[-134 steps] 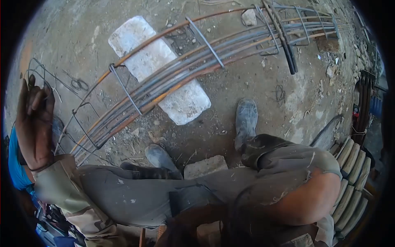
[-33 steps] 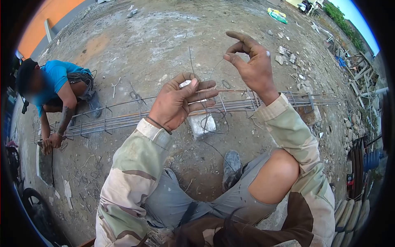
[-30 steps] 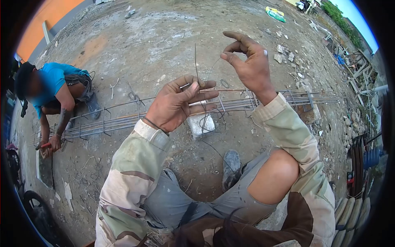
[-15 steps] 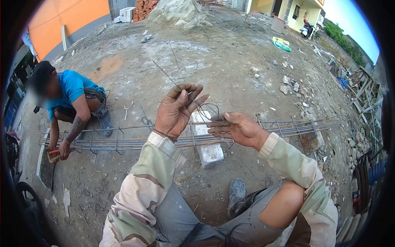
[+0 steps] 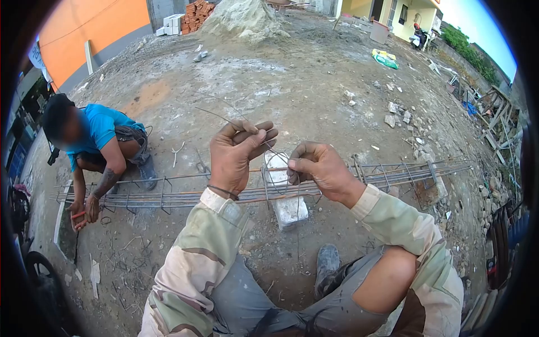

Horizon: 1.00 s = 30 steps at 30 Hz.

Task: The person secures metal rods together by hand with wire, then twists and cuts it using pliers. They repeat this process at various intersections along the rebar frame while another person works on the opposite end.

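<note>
My left hand (image 5: pixel 242 157) is closed on thin binding wire (image 5: pixel 214 114), with thumb and fingers pressed together. The wire's loose ends stick out to the upper left, and its bent loops hang toward the other hand. My right hand (image 5: pixel 325 171) pinches the looped part between thumb and fingers. Below both hands a long rebar cage (image 5: pixel 182 199) lies crosswise, with square stirrups along its bars. It rests over a white block (image 5: pixel 292 212) near its middle.
On the left a co-worker (image 5: pixel 106 132) squats at the cage's end, holding a red-handled tool (image 5: pixel 78 218). A second block (image 5: pixel 431 194) supports the right end. Rubble (image 5: pixel 396 115) lies to the right; a sand heap (image 5: pixel 241 19) and bricks (image 5: pixel 196 15) stand behind.
My right hand has closed from loosely spread fingers into a pinch on the wire. The wire's free ends have swung down to the left. The co-worker's hands and tool have shifted slightly.
</note>
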Available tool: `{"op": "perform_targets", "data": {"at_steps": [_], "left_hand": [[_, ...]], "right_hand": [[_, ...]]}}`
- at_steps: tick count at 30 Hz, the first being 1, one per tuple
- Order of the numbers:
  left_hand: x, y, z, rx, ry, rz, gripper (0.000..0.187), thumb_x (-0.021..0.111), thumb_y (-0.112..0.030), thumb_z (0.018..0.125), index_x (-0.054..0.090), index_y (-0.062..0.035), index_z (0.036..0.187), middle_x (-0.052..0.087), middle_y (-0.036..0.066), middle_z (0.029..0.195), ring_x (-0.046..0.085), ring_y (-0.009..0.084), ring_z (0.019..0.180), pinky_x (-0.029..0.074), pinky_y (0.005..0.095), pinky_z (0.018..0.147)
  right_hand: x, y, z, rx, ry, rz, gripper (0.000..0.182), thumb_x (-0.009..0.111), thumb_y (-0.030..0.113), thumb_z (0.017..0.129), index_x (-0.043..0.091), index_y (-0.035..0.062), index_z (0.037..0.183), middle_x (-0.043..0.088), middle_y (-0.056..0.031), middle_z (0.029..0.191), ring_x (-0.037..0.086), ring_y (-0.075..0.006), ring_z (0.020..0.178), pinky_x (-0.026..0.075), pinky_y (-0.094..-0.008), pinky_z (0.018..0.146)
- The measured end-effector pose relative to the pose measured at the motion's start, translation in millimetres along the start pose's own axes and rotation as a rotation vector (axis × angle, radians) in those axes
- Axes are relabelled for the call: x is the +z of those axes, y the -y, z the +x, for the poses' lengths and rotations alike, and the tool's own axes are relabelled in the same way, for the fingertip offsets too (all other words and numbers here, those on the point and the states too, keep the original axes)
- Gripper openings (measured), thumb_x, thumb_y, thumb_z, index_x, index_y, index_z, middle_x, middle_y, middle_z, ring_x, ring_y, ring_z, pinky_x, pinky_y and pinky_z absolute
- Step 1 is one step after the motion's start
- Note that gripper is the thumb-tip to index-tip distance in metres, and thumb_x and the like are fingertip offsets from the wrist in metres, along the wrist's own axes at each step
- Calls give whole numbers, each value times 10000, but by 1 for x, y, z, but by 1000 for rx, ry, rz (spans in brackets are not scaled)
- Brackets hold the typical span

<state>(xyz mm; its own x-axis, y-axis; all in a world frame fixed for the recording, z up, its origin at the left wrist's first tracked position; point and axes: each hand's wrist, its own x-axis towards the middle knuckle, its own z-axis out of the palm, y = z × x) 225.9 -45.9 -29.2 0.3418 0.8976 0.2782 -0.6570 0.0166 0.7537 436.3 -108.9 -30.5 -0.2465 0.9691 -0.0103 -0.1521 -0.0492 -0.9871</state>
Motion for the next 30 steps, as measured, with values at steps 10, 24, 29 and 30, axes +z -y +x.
{"op": "perform_targets", "data": {"at_steps": [10,24,29,30], "left_hand": [[12,10,-2,53,-301,-203,204,680,-60,947,557,9,1095,676,203,1139,694,300,1063,619,338,888],[22,10,-16,174,-227,284,145,719,-13,898,638,25,1012,736,181,918,743,238,848,631,353,801],[19,21,-10,117,-453,43,180,706,-15,904,602,67,1027,716,210,974,740,299,883,637,402,839],[18,22,-9,122,-447,44,180,706,-15,904,602,67,1027,716,210,974,740,299,883,637,402,839]], "right_hand": [[15,21,-6,-246,-24,84,82,640,63,967,599,9,1013,700,-146,1008,714,-210,883,592,-331,779],[15,16,1,-98,-69,-1214,273,795,205,799,723,30,995,711,-111,806,692,-279,722,533,-384,682],[2,-1,8,-591,-577,-1310,194,744,110,795,758,78,985,689,-119,809,648,-300,697,488,-425,674],[0,6,10,-597,-582,-1310,194,744,110,795,758,78,985,689,-119,809,648,-300,697,488,-425,674]]}}
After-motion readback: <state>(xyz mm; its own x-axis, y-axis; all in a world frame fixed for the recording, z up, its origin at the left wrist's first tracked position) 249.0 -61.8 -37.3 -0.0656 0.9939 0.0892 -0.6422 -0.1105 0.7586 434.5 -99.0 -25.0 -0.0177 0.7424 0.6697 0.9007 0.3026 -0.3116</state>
